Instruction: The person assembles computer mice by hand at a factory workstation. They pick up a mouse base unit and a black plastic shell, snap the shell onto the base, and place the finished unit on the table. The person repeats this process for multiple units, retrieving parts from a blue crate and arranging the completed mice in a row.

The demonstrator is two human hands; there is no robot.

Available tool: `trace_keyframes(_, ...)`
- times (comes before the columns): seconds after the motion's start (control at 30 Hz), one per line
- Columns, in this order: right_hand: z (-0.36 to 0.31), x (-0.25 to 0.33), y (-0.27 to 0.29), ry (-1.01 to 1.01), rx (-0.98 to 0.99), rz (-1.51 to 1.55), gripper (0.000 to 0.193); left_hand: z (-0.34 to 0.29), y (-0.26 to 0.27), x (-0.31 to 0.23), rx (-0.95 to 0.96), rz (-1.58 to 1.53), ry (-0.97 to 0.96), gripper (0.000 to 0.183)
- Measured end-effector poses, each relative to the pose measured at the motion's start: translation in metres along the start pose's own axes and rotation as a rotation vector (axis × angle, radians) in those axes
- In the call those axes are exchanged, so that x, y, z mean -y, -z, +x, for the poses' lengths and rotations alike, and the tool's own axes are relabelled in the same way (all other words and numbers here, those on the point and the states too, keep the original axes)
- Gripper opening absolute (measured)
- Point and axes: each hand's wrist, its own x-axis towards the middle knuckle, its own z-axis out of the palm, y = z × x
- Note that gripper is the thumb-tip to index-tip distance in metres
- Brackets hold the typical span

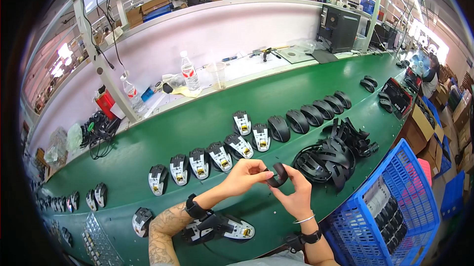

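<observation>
— Left hand [244, 175]?
— Nearly closed, thumb and fingertips pinching one end of curved black part [280, 175].
— And right hand [298, 196]?
— Half closed, thumb and fingers around the other end; can't tell how tight.
— Part where?
— Between both hands, above bench [276, 93]: at 3 o'clock from left hand, at 11 from right.
— Around part?
— Black pile [326, 160] at 2 o'clock, blue basket [356, 224] at 4, opened mice [199, 163] at 9.
</observation>
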Motion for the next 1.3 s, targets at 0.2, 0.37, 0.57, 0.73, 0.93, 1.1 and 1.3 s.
trace_keyframes(0.2, 0.002, -0.001, 0.014, -0.058, -0.002, 0.055, 0.059, 0.036, 0.017, 0.015, 0.138, -0.082, 0.181, 0.023)
trace_keyframes(0.37, 0.004, 0.002, 0.014, -0.052, 0.076, -0.137, 0.053, 0.066, 0.073, 0.064, -0.622, 1.445, -0.165, 0.059)
trace_keyframes(0.57, 0.001, -0.006, 0.007, 0.035, 0.164, -0.206, 0.041, 0.058, 0.088, 0.065, -0.497, 1.433, 0.254, 0.076)
trace_keyframes(0.73, 0.031, -0.007, -0.014, 0.014, 0.079, -0.066, 0.057, 0.023, 0.104, 0.064, -0.548, 1.429, 0.316, 0.076)
trace_keyframes(0.93, 0.111, -0.08, -0.081, -0.086, 0.122, -0.454, 0.045, -0.008, 0.126, 0.054, -0.542, 1.36, 0.418, 0.078)
trace_keyframes(1.1, 0.135, -0.118, -0.112, -0.203, 0.177, -0.733, 0.042, -0.031, 0.139, 0.054, -0.542, 1.362, 0.42, 0.078)
trace_keyframes(1.3, 0.141, -0.119, -0.111, -0.265, 0.336, -0.788, 0.052, -0.033, 0.141, 0.052, -0.539, 1.399, 0.445, 0.079)
